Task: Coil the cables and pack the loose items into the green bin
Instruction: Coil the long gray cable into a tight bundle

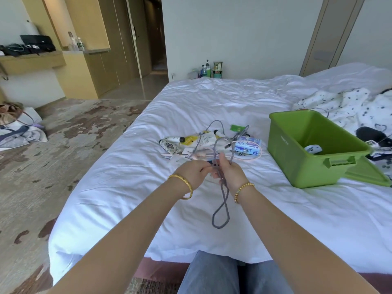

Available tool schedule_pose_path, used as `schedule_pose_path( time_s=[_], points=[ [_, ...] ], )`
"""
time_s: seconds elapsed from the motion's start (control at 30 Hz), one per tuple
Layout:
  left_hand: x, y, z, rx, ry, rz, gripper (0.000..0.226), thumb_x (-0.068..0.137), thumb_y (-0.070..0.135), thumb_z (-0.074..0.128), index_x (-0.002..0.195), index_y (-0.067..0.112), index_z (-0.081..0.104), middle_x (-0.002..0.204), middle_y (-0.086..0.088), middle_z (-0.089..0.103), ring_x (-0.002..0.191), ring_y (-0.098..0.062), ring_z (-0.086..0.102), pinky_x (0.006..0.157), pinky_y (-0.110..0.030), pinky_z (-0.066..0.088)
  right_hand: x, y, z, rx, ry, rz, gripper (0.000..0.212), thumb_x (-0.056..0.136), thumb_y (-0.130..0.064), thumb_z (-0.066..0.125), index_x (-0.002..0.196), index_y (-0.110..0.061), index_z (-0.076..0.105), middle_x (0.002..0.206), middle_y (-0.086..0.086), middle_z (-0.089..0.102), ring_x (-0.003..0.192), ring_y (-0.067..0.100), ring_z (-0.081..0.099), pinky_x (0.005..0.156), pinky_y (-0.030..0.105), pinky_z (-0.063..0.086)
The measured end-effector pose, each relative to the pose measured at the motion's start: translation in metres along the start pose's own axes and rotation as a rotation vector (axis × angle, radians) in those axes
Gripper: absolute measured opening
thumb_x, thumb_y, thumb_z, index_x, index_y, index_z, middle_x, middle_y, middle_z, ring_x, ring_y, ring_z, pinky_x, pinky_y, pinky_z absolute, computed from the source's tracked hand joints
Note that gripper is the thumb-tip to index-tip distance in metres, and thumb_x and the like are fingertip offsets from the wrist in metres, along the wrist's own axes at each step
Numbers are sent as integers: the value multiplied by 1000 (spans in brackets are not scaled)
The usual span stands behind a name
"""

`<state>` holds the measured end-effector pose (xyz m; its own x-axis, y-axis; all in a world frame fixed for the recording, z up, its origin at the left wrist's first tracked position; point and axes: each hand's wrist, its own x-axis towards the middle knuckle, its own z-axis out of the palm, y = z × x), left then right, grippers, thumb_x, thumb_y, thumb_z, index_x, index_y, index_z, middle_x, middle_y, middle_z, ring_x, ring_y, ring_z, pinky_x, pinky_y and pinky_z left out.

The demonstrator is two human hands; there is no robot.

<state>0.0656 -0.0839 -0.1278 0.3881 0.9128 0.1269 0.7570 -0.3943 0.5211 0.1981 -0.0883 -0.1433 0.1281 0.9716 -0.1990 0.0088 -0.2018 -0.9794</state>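
A grey braided cable (220, 209) hangs in a loop below my hands and rises in more loops above them. My right hand (230, 171) grips the gathered loops. My left hand (194, 174) pinches the cable just left of it. Behind the hands, a pile of loose items (191, 143) lies on the white bed: tubes, a yellow packet, a blue-and-white pack (247, 147), a thin pink cable (257, 154). The green bin (297, 164) stands to the right, with a white mouse (313, 149) inside.
The bin's green lid (367, 174) lies under and beside the bin. A spotted quilt (343, 102) and dark items sit at the bed's right. Bottles (209, 70) stand beyond the bed's far edge. Bags (14, 126) lie on the carpet at left.
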Motion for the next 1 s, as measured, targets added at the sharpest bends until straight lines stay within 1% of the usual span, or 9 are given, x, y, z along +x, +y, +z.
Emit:
schedule_pose_path(
  time_s=[0.1, 0.23, 0.33, 0.43, 0.5, 0.63, 0.77, 0.9, 1.0],
  points=[
    [-13, 16, 6, 4, -67, 108, 29, 98, 21, 43, 113, 13, 66, 106, -13, 67, 97, -26, 58, 72, -20, 33, -15, -5, -17, -47, -42, -17, 34, 89, -35, 58, 104, -6, 65, 71, -2, 61, 58, 6, 51, 51, 15, 35],
    [-25, 30, 14, 25, -176, 37, 28, 97, 18, 40, 91, 4, 63, 95, -19, 62, 92, -29, 56, 81, -32, 40, -33, -10, -27, -64, -54, -152, 17, 91, -6, 52, 104, -5, 63, 71, 0, 60, 48, -1, 52, 41, 4, 34],
    [-23, 29, 12, -146, 24, -133, 27, 94, 11, 41, 117, 5, 51, 111, -19, 60, 99, -32, 57, 81, -32, 43, -37, -15, -33, -204, 9, -275, 27, 96, -6, 42, 114, -8, 62, 58, 2, 46, 52, 12, 36, 47, 14, 32],
    [-18, 29, 6, -277, 214, -164, 63, 88, 2, 49, 143, 17, 23, 138, -17, 38, 118, -31, 48, 96, -33, 39, -40, -22, -39, -293, -61, -344, 33, 96, -5, 37, 117, -13, 61, 54, 1, 38, 51, 14, 30, 48, 21, 27],
    [-10, 30, 1, -260, 302, -135, 75, 85, 3, 55, 147, 24, 18, 136, -14, 33, 117, -30, 47, 102, -33, 37, -44, -27, -41, -318, -149, -402, 33, 96, -3, 36, 114, -13, 62, 55, 0, 36, 50, 10, 31, 47, 15, 27],
    [8, 22, -4, -257, 238, -179, 10, 89, 20, 56, 96, 16, 62, 117, -14, 60, 113, -29, 54, 93, -28, 41, -55, -37, -43, -186, -215, -474, 30, 97, -3, 37, 108, -18, 61, 55, -2, 33, 40, -2, 34, 43, 6, 28],
    [1, 2, 0, -86, 7, -350, 37, 96, 34, 43, 97, 6, 67, 117, -19, 61, 108, -31, 55, 85, -30, 38, -56, -43, -47, 47, -68, -438, 29, 99, -8, 35, 93, -24, 59, 58, -1, 34, 45, 2, 30, 40, 9, 24],
    [-22, 7, 0, -538, -91, -298, 54, 98, 41, 37, 52, 20, 55, 93, -9, 71, 101, -24, 66, 95, -32, 45, -44, -33, -47, 39, 76, -319, 22, 97, -6, 36, 89, -16, 54, 57, 2, 40, 48, 10, 33, 37, 10, 28],
    [-32, 23, -1, -765, -384, -236, 62, 97, 42, 37, 40, 20, 48, 55, -2, 64, 84, -15, 73, 77, -21, 55, -31, -16, -46, -22, 126, -179, 21, 96, -8, 40, 81, -14, 52, 58, 3, 44, 49, 13, 37, 33, 11, 29]
  ],
)
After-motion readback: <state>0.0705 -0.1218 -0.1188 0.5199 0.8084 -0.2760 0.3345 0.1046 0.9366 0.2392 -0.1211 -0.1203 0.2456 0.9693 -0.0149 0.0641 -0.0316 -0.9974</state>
